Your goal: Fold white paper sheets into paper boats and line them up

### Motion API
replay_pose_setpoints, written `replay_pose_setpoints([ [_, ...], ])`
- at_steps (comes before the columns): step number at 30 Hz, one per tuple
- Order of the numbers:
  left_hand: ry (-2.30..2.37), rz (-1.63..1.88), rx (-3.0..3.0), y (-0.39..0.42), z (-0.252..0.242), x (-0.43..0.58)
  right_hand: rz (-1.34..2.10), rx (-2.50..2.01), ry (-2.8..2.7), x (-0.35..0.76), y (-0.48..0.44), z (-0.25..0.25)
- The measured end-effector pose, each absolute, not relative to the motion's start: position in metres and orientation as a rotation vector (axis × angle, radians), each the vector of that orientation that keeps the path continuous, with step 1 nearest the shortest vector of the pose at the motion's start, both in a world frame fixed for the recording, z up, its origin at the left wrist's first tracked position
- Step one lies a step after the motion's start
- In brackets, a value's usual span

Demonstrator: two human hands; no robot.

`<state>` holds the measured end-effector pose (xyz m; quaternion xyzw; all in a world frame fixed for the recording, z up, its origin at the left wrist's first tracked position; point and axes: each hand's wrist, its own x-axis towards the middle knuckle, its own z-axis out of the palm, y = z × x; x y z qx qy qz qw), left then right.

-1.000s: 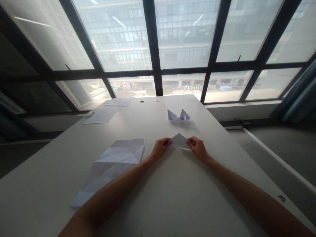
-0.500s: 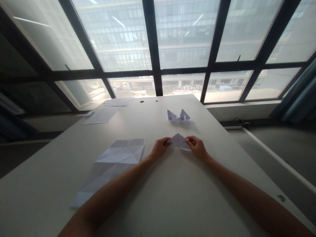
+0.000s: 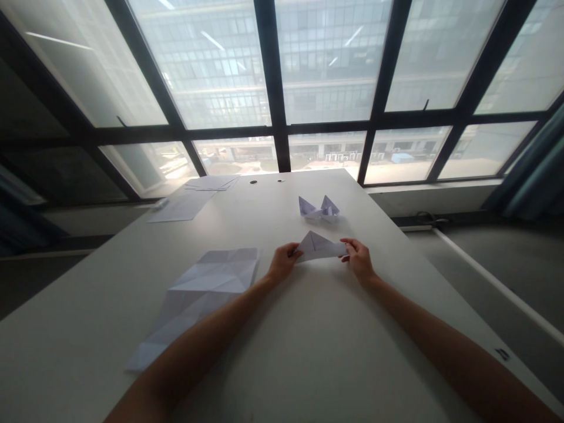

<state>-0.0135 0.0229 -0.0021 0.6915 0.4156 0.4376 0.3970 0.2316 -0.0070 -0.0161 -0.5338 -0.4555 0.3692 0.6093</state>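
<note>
A small folded white paper triangle [image 3: 318, 247] is held just above the white table [image 3: 308, 352], a little past its middle. My left hand [image 3: 282, 262] pinches its left corner. My right hand [image 3: 359, 257] pinches its right corner. The paper tilts, its peak pointing up and to the left. Beyond it a finished folded paper boat [image 3: 320, 209] rests on the table, clear of both hands.
A creased, unfolded sheet [image 3: 200, 296] lies flat to the left of my left forearm. More loose sheets [image 3: 189, 202] lie at the table's far left corner. Large windows with dark frames rise behind the table's far edge.
Both hands have lifted the folded triangle slightly and spread apart, the right hand moving right. The paper now looks wider and tilted. Everything else on the table is unmoved.
</note>
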Motion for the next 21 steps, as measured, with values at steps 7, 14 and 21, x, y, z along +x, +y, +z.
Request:
replay_pose_setpoints([
  [7, 1.119, 1.138, 1.752, 0.0248, -0.0039, -0.0145, 0.86, -1.181, -1.139, 0.2309, -0.0098, -0.0132],
  [14, 1.179, 1.192, 1.807, 0.0265, -0.0071, -0.0166, 0.785, -1.112, -1.229, 0.2329, -0.0115, -0.0155],
  [21, 1.228, 1.202, 1.837, 0.0233, -0.0033, -0.0162, 0.768, -1.128, -1.303, 0.2313, -0.0139, -0.0138],
])
